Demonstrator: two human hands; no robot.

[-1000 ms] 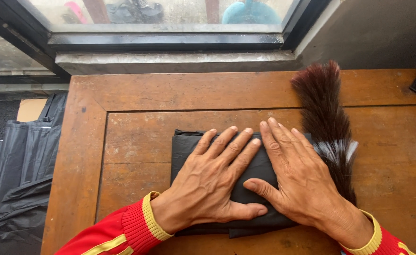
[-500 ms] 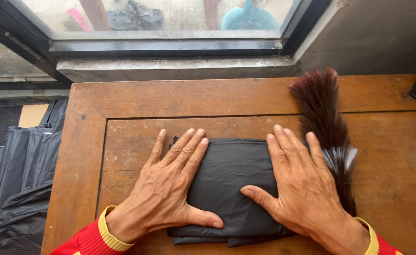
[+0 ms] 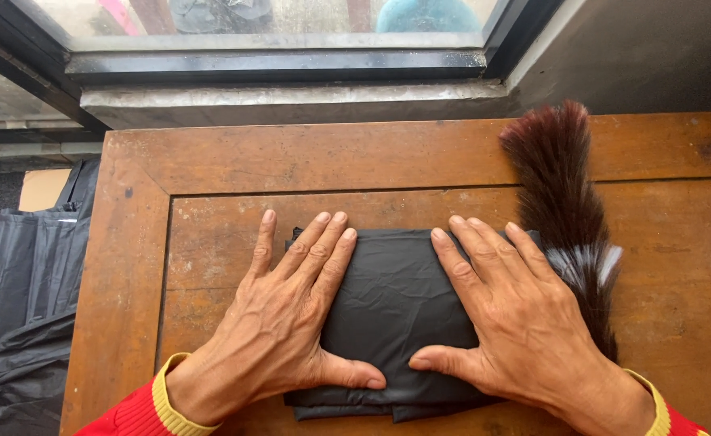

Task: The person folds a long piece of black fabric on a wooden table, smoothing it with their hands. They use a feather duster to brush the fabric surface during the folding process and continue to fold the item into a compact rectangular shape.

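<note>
While both hands lie flat, palms down, on a folded black plastic bag (image 3: pixel 396 311), the left hand (image 3: pixel 279 323) covers its left edge and the right hand (image 3: pixel 517 319) its right edge, fingers (image 3: pixel 331 250) stretched out and spread, gripping nothing, thumbs nearly meeting near the bag's front edge. The bag rests in the middle of a worn wooden tabletop (image 3: pixel 355 153). A dark feather duster (image 3: pixel 561 186) lies just beside the right hand. More black bags (image 3: pixel 24 307) hang left of the tabletop, below a window (image 3: pixel 275 32).

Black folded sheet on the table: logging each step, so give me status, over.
Left hand and right hand flat, pressing black folded sheet. Sheet on wooden table. Feather duster touches right hand's side.
</note>
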